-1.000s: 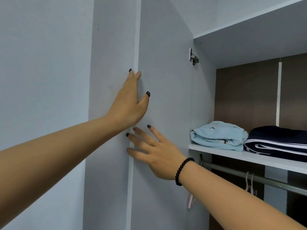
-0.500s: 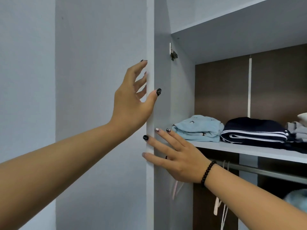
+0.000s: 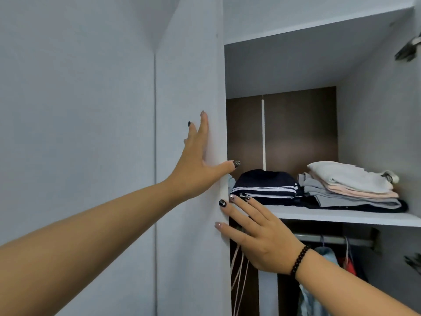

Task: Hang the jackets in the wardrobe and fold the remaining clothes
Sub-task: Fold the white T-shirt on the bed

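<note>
Wardrobe door (image 3: 189, 201) swung wider, upright, both hands flat.

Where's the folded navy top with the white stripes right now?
In the head view the navy striped top lies on the wardrobe shelf at its left end, just behind the right hand fingertips, left of the grey, pink and white folded stack.

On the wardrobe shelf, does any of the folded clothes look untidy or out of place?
Mostly neat. Only the right stack looks a little loose: its grey layers stick out past the white and pink pieces on top. The navy striped garment lies flat and squarely folded. Nothing is spilled or damaged.
</note>
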